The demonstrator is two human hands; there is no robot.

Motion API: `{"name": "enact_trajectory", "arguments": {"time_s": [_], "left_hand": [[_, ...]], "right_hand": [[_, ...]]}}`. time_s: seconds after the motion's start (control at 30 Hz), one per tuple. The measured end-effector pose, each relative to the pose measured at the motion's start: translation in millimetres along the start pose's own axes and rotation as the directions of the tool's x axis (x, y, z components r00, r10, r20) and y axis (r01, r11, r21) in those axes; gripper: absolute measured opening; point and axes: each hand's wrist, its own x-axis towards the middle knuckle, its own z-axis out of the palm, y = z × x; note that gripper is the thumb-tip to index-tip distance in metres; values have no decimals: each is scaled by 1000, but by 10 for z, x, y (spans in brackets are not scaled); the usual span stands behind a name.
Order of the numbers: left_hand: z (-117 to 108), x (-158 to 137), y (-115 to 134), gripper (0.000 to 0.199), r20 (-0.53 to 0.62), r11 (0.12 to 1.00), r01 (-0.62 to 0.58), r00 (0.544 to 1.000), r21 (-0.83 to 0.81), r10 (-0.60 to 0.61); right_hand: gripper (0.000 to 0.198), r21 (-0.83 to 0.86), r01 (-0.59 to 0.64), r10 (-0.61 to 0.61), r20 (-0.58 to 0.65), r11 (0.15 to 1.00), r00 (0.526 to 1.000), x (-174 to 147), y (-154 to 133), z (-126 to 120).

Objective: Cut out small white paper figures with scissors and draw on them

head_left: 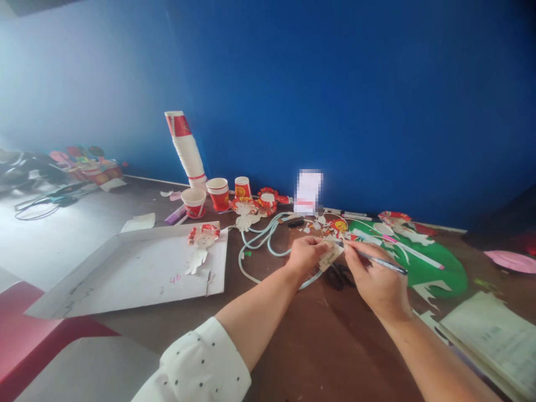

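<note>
My left hand (309, 252) pinches a small cream piece of paper (330, 255) that bears a few faint marks. In my right hand (379, 276) is a dark pen (383, 262), its tip end close to the paper's upper edge; whether it touches cannot be made out. Black-handled scissors (338, 276) lie under the hands, partly hidden. Just beyond the fingers, red and white paper scraps (314, 226) are scattered. A green paper disc (439, 262) lies right of my right hand, with a white and pink marker (414, 252) across it.
A white box lid (138, 279) at left carries a paper lion-like figure (203, 245). Paper cups (218, 192) and a tall cup stack (186, 148) stand near the blue wall. A pale cable (243, 262) coils mid-table. A notebook (494, 335) lies right, below a pink oval (511, 261).
</note>
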Motion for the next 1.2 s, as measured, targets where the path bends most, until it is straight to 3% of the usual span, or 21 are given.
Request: {"name": "enact_trajectory", "arguments": {"time_s": [0.4,0.63,0.83,1.2], "left_hand": [[-7,5,-7,32,5,998,-13,1000,64,13],[1,-12,26,30,-7,1000,11,1000,25,-11],[-2,-9,53,29,-8,1000,10,1000,11,-10],[7,-5,25,28,-11,999,6,1000,33,-5]], "right_hand": [[14,-25,-14,14,-6,1000,1000,-5,54,-2],[16,8,-108,108,-16,994,994,-19,125,-22],[13,43,-35,35,16,998,999,-11,11,6],[14,50,-43,41,41,998,998,-31,-15,-2]]}}
